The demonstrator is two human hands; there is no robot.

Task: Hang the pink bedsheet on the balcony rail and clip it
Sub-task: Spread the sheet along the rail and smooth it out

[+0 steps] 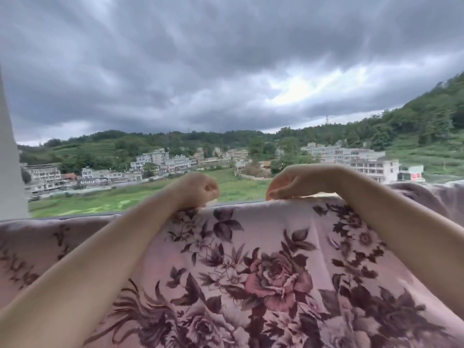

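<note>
Head: pink bedsheet (263,259) across rail.

Heavy grey cloud (226,59) overhead, bright patch at right. Wooded hills (414,121) ahead of me. Pale multi-storey houses (160,159) below them, green field (120,199) nearer. White pillar (10,159) at far left.

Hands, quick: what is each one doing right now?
Left hand: curled, gripping the top edge of the pink bedsheet.
Right hand: fingers curled down, pinching the same edge.
</note>
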